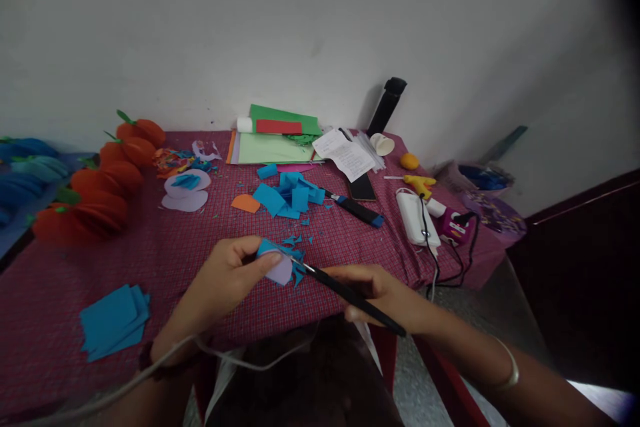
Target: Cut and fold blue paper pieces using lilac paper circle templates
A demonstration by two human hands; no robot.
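My left hand [230,277] pinches a lilac paper piece [281,271] together with blue paper [270,247] between thumb and fingers. Black-handled scissors [350,295] are gripped in my right hand [380,293], their blades pointing left at the edge of the held paper. Small blue offcuts [299,273] lie on the table just beyond the blades. Farther back sits a loose heap of blue paper pieces [287,197], with an orange paper piece [245,203] to its left. A stack of blue paper pieces [115,320] rests at the near left.
Orange paper pumpkins [100,210] line the table's left side. A black-and-blue cutter [357,209], a phone [362,188] and a printed sheet [345,152] lie behind the heap. To the right are a yellow glue gun [420,184], a white power bank [417,217] and cables. A black bottle [387,107] stands against the wall.
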